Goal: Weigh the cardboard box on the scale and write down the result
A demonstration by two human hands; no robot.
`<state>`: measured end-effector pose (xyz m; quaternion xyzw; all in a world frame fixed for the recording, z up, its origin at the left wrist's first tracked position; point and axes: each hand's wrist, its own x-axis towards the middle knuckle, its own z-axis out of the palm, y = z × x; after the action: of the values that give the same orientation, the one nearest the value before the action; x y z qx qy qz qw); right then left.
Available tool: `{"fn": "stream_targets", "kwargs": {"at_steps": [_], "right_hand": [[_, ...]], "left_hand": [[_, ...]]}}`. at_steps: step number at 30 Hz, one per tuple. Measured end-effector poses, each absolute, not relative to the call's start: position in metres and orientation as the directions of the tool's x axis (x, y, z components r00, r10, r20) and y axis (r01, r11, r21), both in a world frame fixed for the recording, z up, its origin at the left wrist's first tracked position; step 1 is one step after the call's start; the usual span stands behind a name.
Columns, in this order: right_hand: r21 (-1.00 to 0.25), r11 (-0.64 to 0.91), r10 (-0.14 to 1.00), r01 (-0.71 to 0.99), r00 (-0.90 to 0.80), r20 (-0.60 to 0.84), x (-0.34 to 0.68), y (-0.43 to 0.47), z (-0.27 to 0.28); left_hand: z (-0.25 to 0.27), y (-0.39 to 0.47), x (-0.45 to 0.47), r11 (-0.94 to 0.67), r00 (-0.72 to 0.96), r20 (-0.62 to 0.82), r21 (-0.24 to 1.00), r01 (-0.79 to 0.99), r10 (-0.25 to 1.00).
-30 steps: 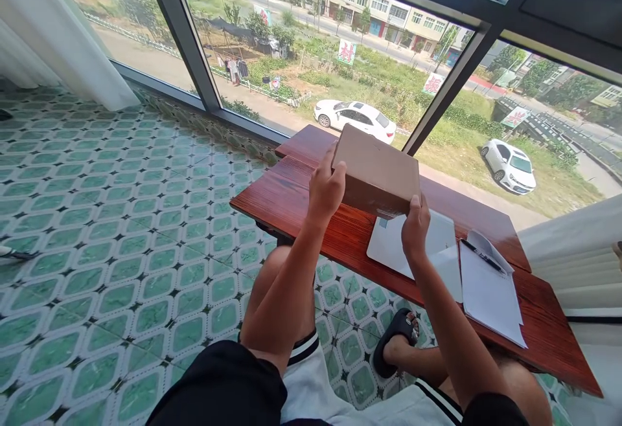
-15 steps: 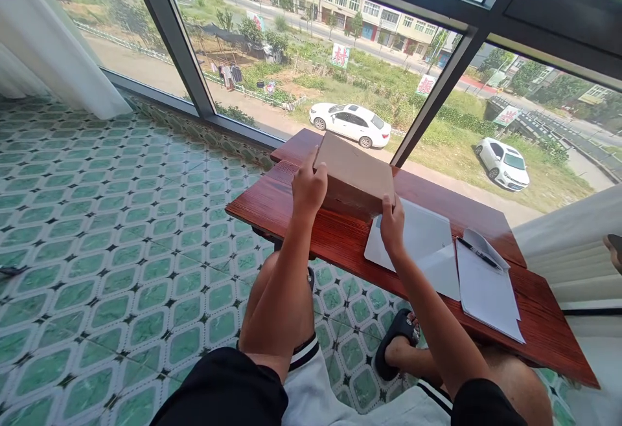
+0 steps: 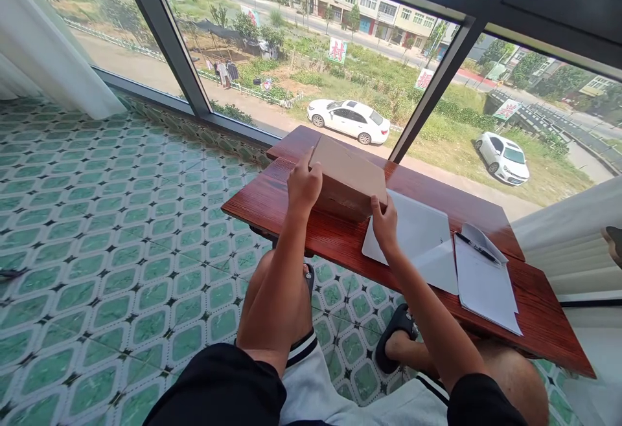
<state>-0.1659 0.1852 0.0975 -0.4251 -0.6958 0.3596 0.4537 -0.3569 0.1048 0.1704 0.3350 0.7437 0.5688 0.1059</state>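
A brown cardboard box point(image 3: 348, 170) is gripped between my two hands over the left part of the dark red wooden table point(image 3: 262, 196). My left hand point(image 3: 305, 186) wraps round its left end, thumb near the top edge. At the right front corner, my right hand point(image 3: 385, 220) holds it with the thumb on the front edge. The box looks closed and sits low at the tabletop; whether its underside touches the wood is hidden. Just right of it lies a flat silver laptop point(image 3: 418, 238), lid shut, beside my right hand.
White papers point(image 3: 486, 287) with a black pen point(image 3: 479, 248) on top lie right of the laptop. A large window point(image 3: 194, 89) runs behind the table. White curtains point(image 3: 63, 44) hang at both sides. Green patterned tiles point(image 3: 146, 270) cover the floor around my legs.
Both hands have lowered the box and brought it slightly left, closer to the tabletop. Its front side now shows more. The laptop and papers stay in place.
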Motion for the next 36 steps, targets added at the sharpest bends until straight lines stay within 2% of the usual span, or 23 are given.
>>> {"fn": "stream_targets", "kwargs": {"at_steps": [12, 21, 27, 36], "right_hand": [[-0.877, 0.422, 0.89, 0.228, -0.289, 0.353, -0.166, 0.181, 0.105], [-0.903, 0.38, 0.902, 0.198, -0.297, 0.315, -0.166, 0.182, 0.102], [-0.893, 0.388, 0.899, 0.229, -0.308, 0.312, -0.169, 0.181, 0.105], [-0.887, 0.422, 0.873, 0.189, -0.347, 0.342, -0.177, 0.177, 0.108]], "left_hand": [[0.16, 0.101, -0.369, 0.07, -0.73, 0.233, 0.931, 0.359, 0.643], [0.158, 0.1, -0.375, 0.095, -0.719, 0.224, 0.922, 0.375, 0.658], [0.16, 0.097, -0.379, 0.228, -0.735, 0.165, 0.886, 0.403, 0.657], [0.154, 0.096, -0.388, 0.41, -0.758, 0.1, 0.792, 0.453, 0.645]]}}
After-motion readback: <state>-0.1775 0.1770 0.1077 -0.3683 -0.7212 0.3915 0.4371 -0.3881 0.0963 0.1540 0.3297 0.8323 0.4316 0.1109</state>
